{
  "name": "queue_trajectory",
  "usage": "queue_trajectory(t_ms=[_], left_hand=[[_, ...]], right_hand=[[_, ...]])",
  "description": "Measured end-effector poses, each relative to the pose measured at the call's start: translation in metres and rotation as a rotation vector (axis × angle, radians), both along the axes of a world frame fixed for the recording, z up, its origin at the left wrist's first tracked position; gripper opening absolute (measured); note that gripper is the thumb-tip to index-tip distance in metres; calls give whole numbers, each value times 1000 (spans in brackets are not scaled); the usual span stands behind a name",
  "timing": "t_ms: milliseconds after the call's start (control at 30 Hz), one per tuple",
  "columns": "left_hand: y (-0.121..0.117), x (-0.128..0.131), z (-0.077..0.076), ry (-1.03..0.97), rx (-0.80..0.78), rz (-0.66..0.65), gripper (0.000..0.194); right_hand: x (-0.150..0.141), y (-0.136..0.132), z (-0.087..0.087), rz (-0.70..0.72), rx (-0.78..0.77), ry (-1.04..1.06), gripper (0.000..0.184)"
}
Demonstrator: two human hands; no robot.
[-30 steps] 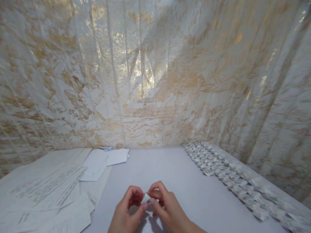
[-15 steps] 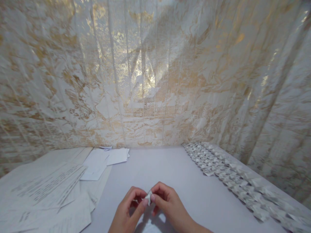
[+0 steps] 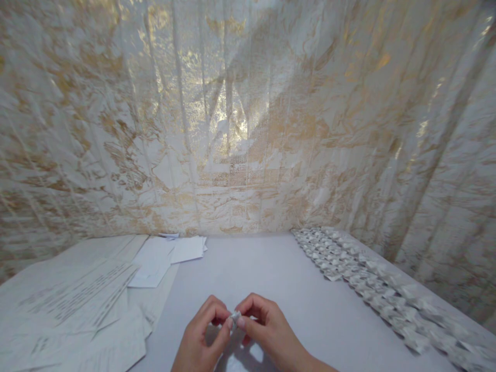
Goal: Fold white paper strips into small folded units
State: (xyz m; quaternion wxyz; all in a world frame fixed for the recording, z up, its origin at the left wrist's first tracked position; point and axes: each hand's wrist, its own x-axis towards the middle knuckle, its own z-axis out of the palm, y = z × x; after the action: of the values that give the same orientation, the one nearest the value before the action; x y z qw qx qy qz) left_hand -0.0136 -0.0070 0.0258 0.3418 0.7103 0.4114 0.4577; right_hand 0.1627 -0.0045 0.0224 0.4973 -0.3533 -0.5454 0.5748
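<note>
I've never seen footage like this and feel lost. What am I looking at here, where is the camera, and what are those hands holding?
The camera sits on a person's head, looking down at their own bare hands. The left hand and right hand pinch one small folded paper piece between their fingertips, above a pale table. Loose printed sheets lie at the left; rows of similar folded pieces line the right edge. A white and gold curtain hangs behind.

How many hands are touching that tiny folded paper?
2. The left hand and the right hand meet low in the middle over the white table, both pinching the small white folded paper piece between fingertips.
</note>
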Motion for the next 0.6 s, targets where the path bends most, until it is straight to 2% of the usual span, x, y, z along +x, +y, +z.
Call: queue_trajectory(t_ms=[333,500,600], left_hand=[[-4,4,0,-13,-17,-35,30],[-5,7,-1,-24,0,-20,24],[-4,7,-5,-58,-32,-13,21]], right_hand=[[2,-2,5,-55,29,-109,32],[3,-4,10,-129,193,-230,22],[4,-4,12,-142,260,-238,24]])
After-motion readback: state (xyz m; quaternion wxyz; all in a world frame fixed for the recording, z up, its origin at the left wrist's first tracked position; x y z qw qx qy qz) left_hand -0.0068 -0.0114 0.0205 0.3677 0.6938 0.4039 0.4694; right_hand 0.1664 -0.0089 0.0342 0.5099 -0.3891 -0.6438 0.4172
